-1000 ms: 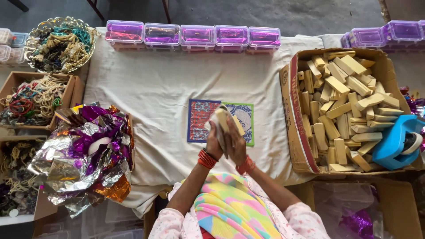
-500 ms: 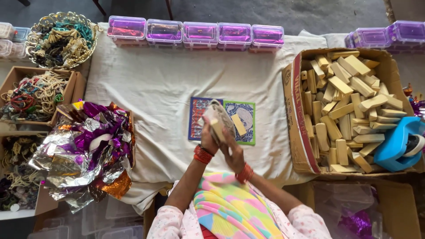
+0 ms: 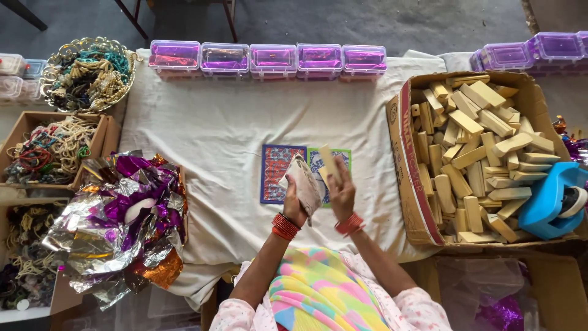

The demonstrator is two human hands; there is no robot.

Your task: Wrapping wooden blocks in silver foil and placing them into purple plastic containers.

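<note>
My left hand [image 3: 293, 202] holds a crumpled beige cloth [image 3: 305, 181] above the white table cover. My right hand [image 3: 343, 192] grips a pale wooden block [image 3: 329, 163], held upright right beside the cloth. Both hands hover over two patterned cards, a red-blue card [image 3: 275, 174] and a green-edged card [image 3: 340, 157], lying flat in the middle of the table. Red bangles sit on both wrists.
A cardboard box [image 3: 407, 178] full of wooden blocks stands at the right, with a blue tape dispenser [image 3: 551, 202] beside it. Purple-lidded plastic boxes [image 3: 269, 60] line the far edge. Crumpled foil [image 3: 116, 220] and trays of beads [image 3: 86, 73] lie at the left.
Both hands stayed over the cards; the cloth and the block shifted slightly against each other, the block now standing more upright to the cloth's right.
</note>
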